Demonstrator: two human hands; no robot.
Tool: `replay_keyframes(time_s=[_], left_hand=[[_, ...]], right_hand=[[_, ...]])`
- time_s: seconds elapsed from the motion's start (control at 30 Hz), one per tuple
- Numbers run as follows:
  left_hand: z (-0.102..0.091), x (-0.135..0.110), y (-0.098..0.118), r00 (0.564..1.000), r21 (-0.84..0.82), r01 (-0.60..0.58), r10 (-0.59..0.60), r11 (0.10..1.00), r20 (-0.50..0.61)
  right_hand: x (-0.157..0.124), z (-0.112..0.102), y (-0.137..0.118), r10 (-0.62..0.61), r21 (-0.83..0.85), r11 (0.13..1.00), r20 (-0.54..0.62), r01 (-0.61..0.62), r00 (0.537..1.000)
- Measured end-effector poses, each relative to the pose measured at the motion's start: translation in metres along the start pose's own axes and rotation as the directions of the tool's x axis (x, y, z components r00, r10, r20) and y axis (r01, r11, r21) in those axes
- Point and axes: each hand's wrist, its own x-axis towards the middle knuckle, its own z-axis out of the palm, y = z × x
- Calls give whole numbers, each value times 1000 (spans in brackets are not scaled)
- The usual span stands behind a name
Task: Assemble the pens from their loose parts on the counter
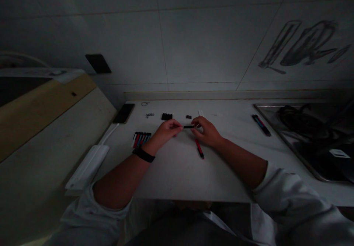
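Note:
Over the middle of the white counter, my left hand point(169, 129) pinches the left end of a short thin black rod point(188, 127). At its right end, the fingers of my right hand point(206, 130) are closed on the same rod, which lies roughly level between them. Just below my right hand, a red-and-black pen-like tube point(199, 149) rests on the counter. Beside my left wrist lies a row of coloured tubes with black ends point(141, 139), partly covered by the forearm. Beyond the hands are small black pieces point(188, 116) and a row of black cylinders point(167, 116).
Small greyish parts point(149, 115), thin white strips point(201, 112) and a wire loop point(145, 103) lie along the back. Left are a phone point(124, 112) and white power strip point(88, 167). Right, dark pen-like sticks point(261, 125) lie by a metal-rimmed recess point(284, 141). A wall stands behind.

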Motion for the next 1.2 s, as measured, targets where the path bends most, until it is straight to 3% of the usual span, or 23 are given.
replay_keyframes(time_s=[0.37, 0.5, 0.7, 0.87, 1.03, 1.13, 1.2], left_hand=[[0, 1, -4, 1000, 21, 0, 0, 1000, 10], [-1, 0, -2, 999, 138, -35, 31, 990, 34], [1, -9, 5, 960, 517, -277, 249, 810, 125], [1, -8, 2, 905, 583, -425, 346, 692, 249], [0, -2, -3, 925, 580, -369, 345, 726, 156], [-2, 0, -4, 943, 571, -305, 325, 762, 70], [-3, 0, -3, 946, 564, -285, 321, 775, 37]], right_hand=[[-1, 0, -1, -22, -30, 999, 23, 23, 1000], [-1, 1, 0, -67, -47, 997, 20, 68, 998], [0, 0, -3, -146, -156, 974, 106, 162, 984], [-1, -1, -11, -194, -149, 964, 172, 220, 966], [4, -8, 0, -132, -151, 978, 67, 141, 989], [19, -16, 13, -34, -256, 966, -8, 31, 999], [32, -18, 22, 44, -356, 934, 23, -33, 999]])
